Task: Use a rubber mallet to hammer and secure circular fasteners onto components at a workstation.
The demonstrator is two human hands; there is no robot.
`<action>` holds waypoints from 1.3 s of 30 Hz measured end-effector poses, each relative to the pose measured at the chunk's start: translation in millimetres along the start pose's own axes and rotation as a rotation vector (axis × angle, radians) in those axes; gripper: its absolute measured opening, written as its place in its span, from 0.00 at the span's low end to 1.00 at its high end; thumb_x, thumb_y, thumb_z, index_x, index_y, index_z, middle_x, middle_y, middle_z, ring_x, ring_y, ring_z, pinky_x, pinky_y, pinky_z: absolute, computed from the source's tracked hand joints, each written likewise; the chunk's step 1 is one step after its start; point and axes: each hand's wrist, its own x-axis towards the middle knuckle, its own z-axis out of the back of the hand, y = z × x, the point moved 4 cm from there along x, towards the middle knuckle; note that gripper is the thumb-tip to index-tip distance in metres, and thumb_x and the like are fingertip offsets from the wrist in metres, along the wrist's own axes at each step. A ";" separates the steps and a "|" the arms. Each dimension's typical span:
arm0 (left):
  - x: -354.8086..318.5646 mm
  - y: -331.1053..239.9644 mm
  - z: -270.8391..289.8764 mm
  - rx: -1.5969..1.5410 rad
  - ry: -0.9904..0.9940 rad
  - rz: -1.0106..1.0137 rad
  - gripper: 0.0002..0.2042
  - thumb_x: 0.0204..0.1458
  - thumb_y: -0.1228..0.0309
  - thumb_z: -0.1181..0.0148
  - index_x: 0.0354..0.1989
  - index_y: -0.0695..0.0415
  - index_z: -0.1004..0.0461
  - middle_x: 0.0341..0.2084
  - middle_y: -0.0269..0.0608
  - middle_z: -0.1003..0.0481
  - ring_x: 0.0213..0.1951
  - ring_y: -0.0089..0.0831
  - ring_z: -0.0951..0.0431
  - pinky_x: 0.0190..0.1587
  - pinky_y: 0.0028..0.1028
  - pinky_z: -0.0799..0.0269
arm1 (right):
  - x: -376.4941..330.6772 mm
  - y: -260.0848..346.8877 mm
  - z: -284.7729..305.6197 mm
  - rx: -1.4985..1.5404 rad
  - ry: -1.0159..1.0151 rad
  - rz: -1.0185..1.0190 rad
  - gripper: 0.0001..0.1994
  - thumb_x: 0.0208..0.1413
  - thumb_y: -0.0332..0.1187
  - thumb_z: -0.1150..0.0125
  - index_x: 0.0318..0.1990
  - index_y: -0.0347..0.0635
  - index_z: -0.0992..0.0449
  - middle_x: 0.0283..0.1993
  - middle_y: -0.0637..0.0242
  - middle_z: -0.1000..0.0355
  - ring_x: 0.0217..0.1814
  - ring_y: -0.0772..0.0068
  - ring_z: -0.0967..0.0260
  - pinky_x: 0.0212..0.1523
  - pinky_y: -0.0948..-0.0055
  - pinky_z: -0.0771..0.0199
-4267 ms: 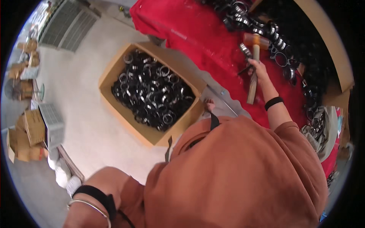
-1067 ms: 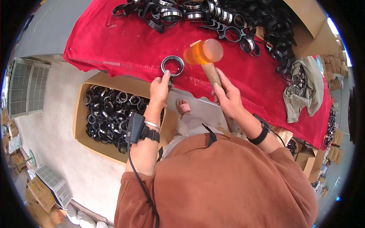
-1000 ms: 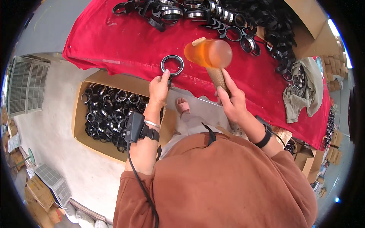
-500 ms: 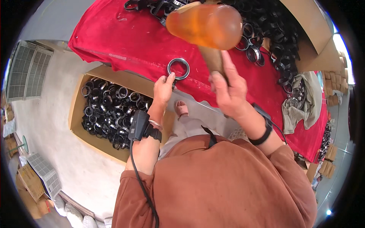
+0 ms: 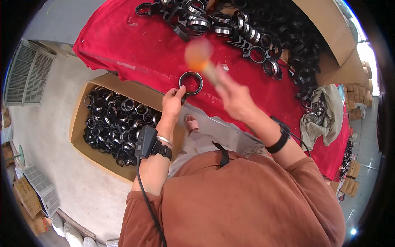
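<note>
One orange mallet [image 5: 198,57], raised before, now blurs just above the black ring [image 5: 191,82]; left hand [image 5: 173,103] pinches its rim, right hand [image 5: 234,96] grips the handle.

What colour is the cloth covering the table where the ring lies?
Bright red, seen in the head view: the cloth lies under the black ring.

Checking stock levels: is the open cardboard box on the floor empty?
No, the cardboard box is filled with a heap of black metal rings.
</note>
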 end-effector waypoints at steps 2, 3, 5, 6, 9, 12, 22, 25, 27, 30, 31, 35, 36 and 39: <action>-2.5 -3.7 -2.1 -0.022 -0.089 0.002 0.14 0.50 0.59 0.40 0.22 0.57 0.30 0.18 0.28 0.34 0.22 0.17 0.38 0.25 0.20 0.43 | -1.5 -14.2 2.2 0.016 0.077 -0.134 0.23 0.56 0.32 0.49 0.60 0.44 0.41 0.36 0.41 0.30 0.39 0.39 0.31 0.38 0.56 0.30; 3.3 -5.0 1.4 -0.023 -0.095 -0.005 0.14 0.50 0.59 0.40 0.22 0.57 0.30 0.18 0.28 0.34 0.22 0.17 0.38 0.25 0.20 0.43 | 4.7 -15.0 2.5 0.038 0.156 -0.257 0.23 0.56 0.32 0.49 0.60 0.44 0.41 0.36 0.40 0.30 0.39 0.38 0.31 0.38 0.55 0.30; -0.4 1.2 7.2 -0.063 -0.053 0.022 0.14 0.50 0.60 0.40 0.23 0.57 0.29 0.19 0.29 0.33 0.22 0.18 0.37 0.27 0.20 0.41 | 5.2 6.2 12.2 0.073 0.173 -0.269 0.23 0.56 0.32 0.50 0.60 0.45 0.41 0.36 0.40 0.30 0.39 0.38 0.32 0.38 0.56 0.30; -0.9 0.2 6.9 -0.066 -0.054 0.021 0.14 0.50 0.60 0.40 0.23 0.57 0.29 0.19 0.29 0.33 0.22 0.18 0.37 0.27 0.20 0.41 | 9.9 13.2 16.2 0.103 0.181 -0.267 0.23 0.56 0.33 0.50 0.60 0.45 0.41 0.36 0.40 0.30 0.40 0.38 0.32 0.39 0.57 0.30; -4.3 -1.5 6.7 -0.094 -0.051 0.064 0.13 0.49 0.60 0.39 0.24 0.57 0.29 0.19 0.28 0.33 0.23 0.17 0.37 0.28 0.21 0.40 | 15.8 29.7 20.4 0.185 0.027 -0.129 0.22 0.57 0.32 0.50 0.60 0.44 0.41 0.40 0.40 0.30 0.43 0.41 0.31 0.41 0.62 0.29; -6.4 -4.6 1.3 -0.080 -0.012 0.086 0.13 0.48 0.60 0.38 0.24 0.57 0.29 0.19 0.29 0.32 0.23 0.18 0.36 0.28 0.21 0.41 | 8.2 2.3 -11.9 0.160 -0.074 0.079 0.22 0.56 0.32 0.49 0.59 0.43 0.39 0.46 0.42 0.32 0.49 0.46 0.32 0.47 0.64 0.30; 2.2 1.0 7.9 -0.067 0.035 0.013 0.15 0.49 0.58 0.40 0.24 0.59 0.28 0.17 0.32 0.30 0.20 0.20 0.32 0.26 0.20 0.39 | -45.6 12.1 18.5 0.354 -0.048 -0.337 0.25 0.58 0.31 0.53 0.63 0.48 0.44 0.26 0.59 0.31 0.26 0.71 0.33 0.32 0.72 0.30; 4.1 1.7 4.2 -0.105 0.031 -0.003 0.15 0.49 0.59 0.39 0.22 0.58 0.28 0.16 0.33 0.30 0.19 0.20 0.32 0.25 0.21 0.38 | -91.2 -12.8 -0.6 0.521 -0.184 -0.272 0.25 0.58 0.30 0.54 0.64 0.47 0.46 0.29 0.57 0.29 0.28 0.64 0.30 0.34 0.70 0.29; 7.8 5.1 1.6 -0.173 0.028 -0.024 0.15 0.49 0.60 0.38 0.21 0.58 0.28 0.16 0.33 0.30 0.19 0.20 0.32 0.25 0.21 0.38 | -102.0 -31.7 -31.8 0.204 0.011 -0.291 0.25 0.57 0.29 0.54 0.64 0.45 0.46 0.33 0.53 0.27 0.30 0.56 0.28 0.35 0.68 0.29; 13.9 14.0 9.3 -0.154 0.027 0.003 0.15 0.48 0.60 0.37 0.21 0.58 0.29 0.16 0.33 0.30 0.18 0.21 0.33 0.24 0.21 0.37 | -98.4 -30.6 -19.2 0.188 0.115 -0.434 0.25 0.57 0.29 0.54 0.63 0.43 0.45 0.35 0.50 0.27 0.31 0.49 0.28 0.35 0.67 0.29; 16.9 15.7 11.1 -0.177 0.038 -0.001 0.15 0.48 0.60 0.37 0.21 0.58 0.29 0.16 0.33 0.30 0.18 0.21 0.33 0.24 0.22 0.37 | -93.6 -27.3 -14.7 0.224 0.099 -0.392 0.24 0.57 0.28 0.54 0.63 0.41 0.45 0.34 0.52 0.27 0.29 0.52 0.28 0.33 0.66 0.29; 15.3 16.5 13.6 -0.212 0.054 -0.034 0.14 0.47 0.61 0.37 0.21 0.59 0.28 0.16 0.33 0.30 0.18 0.21 0.33 0.23 0.22 0.37 | -99.3 0.0 12.2 0.355 -0.018 -0.393 0.25 0.56 0.26 0.53 0.62 0.37 0.45 0.41 0.49 0.27 0.38 0.56 0.26 0.39 0.67 0.29; 15.5 13.7 13.2 -0.213 0.058 -0.042 0.14 0.47 0.61 0.37 0.21 0.59 0.28 0.16 0.33 0.30 0.18 0.21 0.33 0.23 0.22 0.37 | -104.5 -6.0 5.4 0.353 -0.024 -0.387 0.25 0.56 0.26 0.53 0.62 0.37 0.45 0.41 0.49 0.27 0.38 0.56 0.26 0.39 0.67 0.29; 17.4 16.9 5.0 -0.203 0.101 -0.028 0.11 0.51 0.63 0.40 0.23 0.56 0.30 0.17 0.33 0.30 0.19 0.22 0.31 0.23 0.23 0.34 | -105.3 -24.3 -24.1 0.142 0.057 -0.220 0.25 0.58 0.29 0.55 0.64 0.47 0.46 0.24 0.70 0.35 0.22 0.84 0.39 0.24 0.80 0.34</action>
